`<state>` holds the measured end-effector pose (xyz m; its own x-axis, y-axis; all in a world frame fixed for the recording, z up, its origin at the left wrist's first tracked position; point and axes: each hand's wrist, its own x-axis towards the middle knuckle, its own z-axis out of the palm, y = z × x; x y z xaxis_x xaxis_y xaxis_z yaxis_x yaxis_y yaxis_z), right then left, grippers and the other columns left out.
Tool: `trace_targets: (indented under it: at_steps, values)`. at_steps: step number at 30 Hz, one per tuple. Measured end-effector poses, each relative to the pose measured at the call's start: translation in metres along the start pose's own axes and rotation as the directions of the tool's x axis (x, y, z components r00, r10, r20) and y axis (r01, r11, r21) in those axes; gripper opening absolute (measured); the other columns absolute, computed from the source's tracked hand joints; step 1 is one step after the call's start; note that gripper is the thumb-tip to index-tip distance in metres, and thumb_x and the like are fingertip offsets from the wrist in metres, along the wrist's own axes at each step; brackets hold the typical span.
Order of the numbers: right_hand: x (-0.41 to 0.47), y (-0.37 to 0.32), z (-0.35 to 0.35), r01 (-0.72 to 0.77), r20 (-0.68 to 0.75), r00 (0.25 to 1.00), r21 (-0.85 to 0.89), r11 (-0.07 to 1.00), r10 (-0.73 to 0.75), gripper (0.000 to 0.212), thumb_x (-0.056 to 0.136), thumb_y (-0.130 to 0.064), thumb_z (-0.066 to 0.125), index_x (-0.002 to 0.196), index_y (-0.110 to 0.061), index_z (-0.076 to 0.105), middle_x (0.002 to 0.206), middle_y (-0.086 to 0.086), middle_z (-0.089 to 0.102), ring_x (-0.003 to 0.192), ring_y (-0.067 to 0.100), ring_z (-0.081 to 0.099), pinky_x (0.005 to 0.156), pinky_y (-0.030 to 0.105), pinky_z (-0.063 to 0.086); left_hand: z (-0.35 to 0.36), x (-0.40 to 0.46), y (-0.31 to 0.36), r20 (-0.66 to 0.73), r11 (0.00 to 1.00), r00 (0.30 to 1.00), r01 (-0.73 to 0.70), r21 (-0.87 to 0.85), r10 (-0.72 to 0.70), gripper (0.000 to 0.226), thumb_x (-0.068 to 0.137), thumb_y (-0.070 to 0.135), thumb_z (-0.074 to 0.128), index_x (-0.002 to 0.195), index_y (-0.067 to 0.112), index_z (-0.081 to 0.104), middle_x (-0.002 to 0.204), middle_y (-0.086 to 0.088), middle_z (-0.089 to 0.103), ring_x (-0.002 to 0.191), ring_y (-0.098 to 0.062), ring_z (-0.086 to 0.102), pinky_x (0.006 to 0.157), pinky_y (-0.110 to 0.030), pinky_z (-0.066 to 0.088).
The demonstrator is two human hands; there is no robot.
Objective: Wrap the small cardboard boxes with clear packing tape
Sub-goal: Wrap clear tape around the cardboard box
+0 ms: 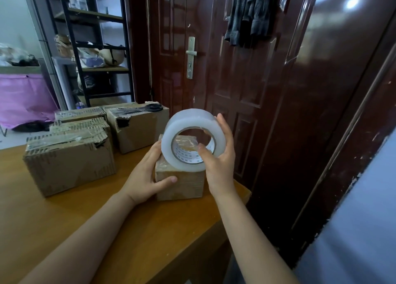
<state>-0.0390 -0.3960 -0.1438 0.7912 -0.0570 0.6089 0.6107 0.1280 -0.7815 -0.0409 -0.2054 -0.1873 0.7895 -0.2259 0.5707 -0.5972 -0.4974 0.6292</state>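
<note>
Far left on the desk (64,215) we see a cluster of larger cardboard boxes (70,161) — torn corrugated tops, bits of tape already on them, pushed back and well clear of the working spot, probably parked there so they don't crowd the box in hand. A pair of black scissors (147,108) lies on top of the rear box (139,129), within reach for cutting tape later, we judge. Moving right, the left hand (150,174) clasps the small cardboard box (182,183) from its left side: thumb laid across the front face, fingers going up toward the top-left edge behind the roll, forearm angled in from lower left. That grip looks meant to pin the box against the desk so it won't slide as tape is pulled. The box sits near the desk's right front corner and already looks glossy with tape on top. Above it, touching or just over the top face — we cannot tell which — the tape roll (192,138) stands on edge, hole facing us. The right hand (220,155) holds it, thumb hooked at the core's lower rim, fingers curled over the outer right side, wrist cocked upward. Behind stands a dark door (235,80).
</note>
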Motion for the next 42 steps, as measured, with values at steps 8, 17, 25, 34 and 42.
trace_targets:
  at_steps: [8,17,25,34,42]
  values:
    - [0.008,0.000,-0.010,0.012,0.116,0.993,-0.074,0.997,-0.004,0.080,0.081,0.011,0.056,0.131,-0.050,0.043,0.132,-0.015,0.051,0.120,0.021,0.054,0.104,0.045,0.046,-0.002,0.000,-0.003,0.024,0.999,0.999,0.031,0.017,-0.031,0.091,0.076,0.074,0.059,0.148,0.024,0.035,0.151,0.008,0.037,0.141,-0.013,0.034,0.112,-0.044,0.037]
    - [0.061,-0.022,-0.030,0.183,0.476,0.879,-0.300,0.936,-0.019,0.072,0.082,0.015,0.053,0.130,-0.038,0.045,0.130,0.007,0.051,0.092,-0.001,0.056,0.084,0.007,0.042,-0.005,0.000,0.000,0.042,0.999,0.999,0.028,0.034,-0.029,0.069,0.078,0.073,0.059,0.138,0.058,0.030,0.150,0.013,0.036,0.142,-0.016,0.032,0.110,-0.052,0.038]
    - [0.085,-0.022,-0.092,0.267,0.572,0.819,-0.457,0.849,0.051,0.071,0.078,0.000,0.051,0.124,-0.054,0.051,0.120,0.000,0.054,0.108,-0.001,0.054,0.091,0.008,0.039,-0.008,0.000,-0.003,0.048,0.988,0.997,0.057,0.141,-0.064,0.086,0.072,0.082,0.053,0.139,0.030,0.040,0.149,0.023,0.031,0.144,0.005,0.018,0.115,-0.028,0.022]
    - [0.051,-0.004,-0.108,0.148,0.575,0.751,-0.624,0.767,0.323,0.088,0.077,0.018,0.046,0.120,-0.059,0.049,0.106,-0.006,0.048,0.093,0.009,0.055,0.077,0.026,0.046,-0.037,0.004,0.001,0.171,0.937,0.979,0.043,0.347,-0.108,0.073,0.077,0.083,0.039,0.139,0.046,0.029,0.145,0.043,0.016,0.137,0.020,0.013,0.109,-0.030,0.032]
    - [0.017,0.005,-0.054,0.235,0.421,0.901,-0.681,0.694,0.108,0.072,0.077,0.012,0.048,0.132,-0.034,0.056,0.101,-0.008,0.046,0.086,0.015,0.052,0.069,0.039,0.050,-0.023,0.000,0.032,0.076,0.727,0.991,-0.130,0.674,0.106,0.054,0.093,0.038,0.032,0.136,0.013,0.053,0.139,-0.005,0.055,0.135,-0.019,0.044,0.114,-0.042,0.028]
